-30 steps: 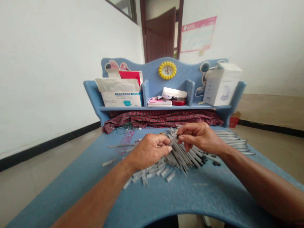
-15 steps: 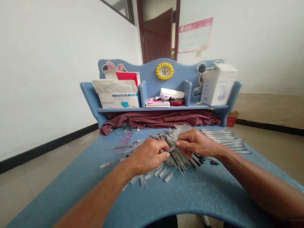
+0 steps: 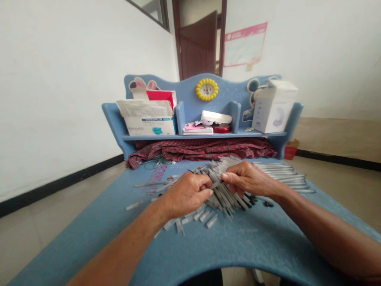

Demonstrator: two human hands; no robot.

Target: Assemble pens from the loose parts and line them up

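Note:
Closed in a pinch, my left hand [image 3: 190, 193] holds one end of a short translucent grey strip [image 3: 216, 184]. Thumb and fingers of my right hand [image 3: 245, 179] grip the strip's other end, above the pile. Beneath both hands lies a heap of thin grey translucent sticks [image 3: 229, 200], some with dark ends. Short clear pieces [image 3: 204, 216] are scattered in front of my left hand. Beyond my right wrist, longer grey sticks with dark edges [image 3: 282, 174] lie side by side in a row. Small black bits [image 3: 268, 203] rest near that wrist.
The blue desk [image 3: 190, 254] has a curved front edge. A checked red cloth [image 3: 205, 149] lies under the back shelf [image 3: 205, 137]. On the shelf stand a mask box [image 3: 149, 123], a white box [image 3: 274, 107] and a red round tin [image 3: 222, 128].
My right thumb has shifted slightly up and right along the strip. My left hand has hardly moved; the heap looks the same.

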